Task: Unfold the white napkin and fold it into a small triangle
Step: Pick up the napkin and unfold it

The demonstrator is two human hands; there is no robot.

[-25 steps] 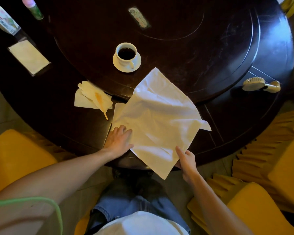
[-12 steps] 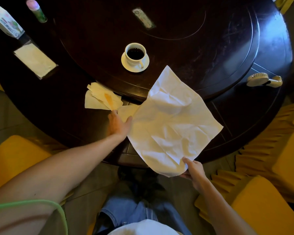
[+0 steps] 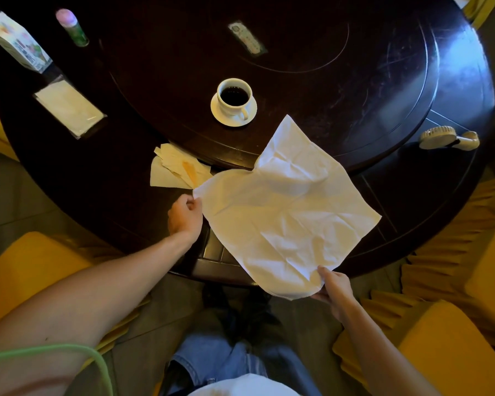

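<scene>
While spread, napkin (image 3: 283,212) corners between fingers (image 3: 325,274).

A dark round wooden table (image 3: 455,90) carries a raised inner disc. On that disc stands a cup of dark drink (image 3: 235,97) on a white saucer (image 3: 225,117), and farther back a small flat card (image 3: 247,38), its print unreadable. The outer ring holds folded cream napkins (image 3: 175,170), a clear-wrapped tissue pack (image 3: 69,108), a printed box (image 3: 17,42), a green bottle (image 3: 73,27) and a pale handheld fan (image 3: 447,137). The unfolded white napkin (image 3: 286,207) drapes over the near edge.
</scene>
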